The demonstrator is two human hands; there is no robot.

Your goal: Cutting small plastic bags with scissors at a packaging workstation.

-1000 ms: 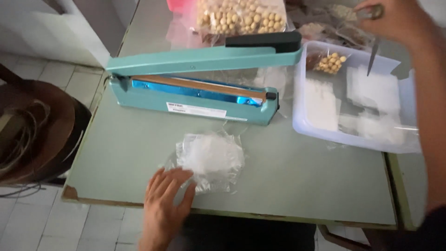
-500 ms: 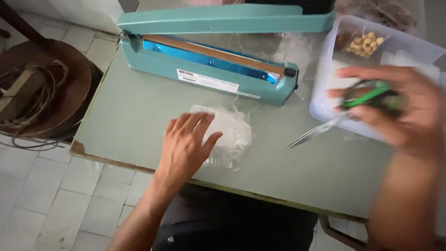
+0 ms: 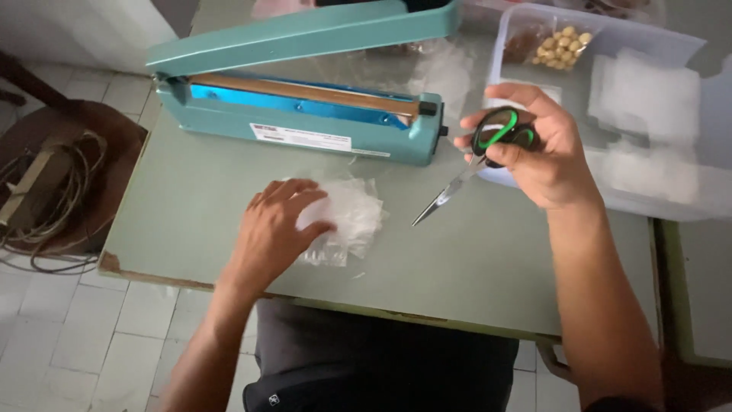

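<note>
My left hand (image 3: 273, 229) lies flat on a small pile of clear plastic bags (image 3: 352, 216) on the pale green table (image 3: 473, 267). My right hand (image 3: 537, 149) holds a pair of scissors (image 3: 479, 156) with black and green handles above the table, blades closed and pointing down-left toward the bags. The scissor tip hangs a short way to the right of the pile, not touching it.
A teal heat sealer (image 3: 305, 114) with its arm raised stands across the back of the table. A clear plastic tub (image 3: 633, 200) at the right holds more bags and a small packet of nuts (image 3: 563, 46). A brown stool with coiled cables (image 3: 46, 187) stands left on the tiled floor.
My right hand brought the scissors from over the tub down and left toward the bags. My left hand slid up onto the pile. The camera moved closer.
</note>
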